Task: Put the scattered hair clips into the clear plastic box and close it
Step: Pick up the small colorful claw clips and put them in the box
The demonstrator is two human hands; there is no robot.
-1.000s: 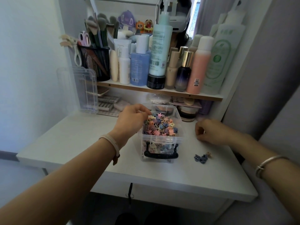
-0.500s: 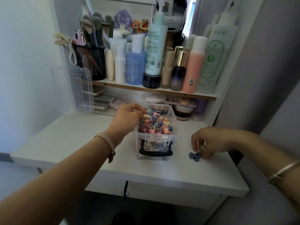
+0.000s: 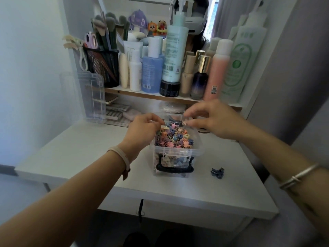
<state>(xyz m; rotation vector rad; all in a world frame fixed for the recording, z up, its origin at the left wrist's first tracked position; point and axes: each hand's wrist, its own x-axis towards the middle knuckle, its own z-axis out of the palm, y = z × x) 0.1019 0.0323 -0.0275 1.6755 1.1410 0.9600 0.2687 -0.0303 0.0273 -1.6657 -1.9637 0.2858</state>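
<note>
The clear plastic box with a black handle stands mid-table, open and heaped with several coloured hair clips. My left hand curls its fingers round the box's left rim. Over the far right of the box my right hand pinches a small pale hair clip between thumb and fingertips. A small cluster of dark blue clips lies on the white table, to the right of the box.
A clear plastic lid-like panel leans upright at the back left. Behind the box a shelf carries bottles, tubes and a black mesh brush holder. Small cases lie under it. The table's front edge is near.
My right hand left the table beside the dark blue clips and rose up and left to the box, now pinching a pale clip. My left hand stayed at the box's rim.
</note>
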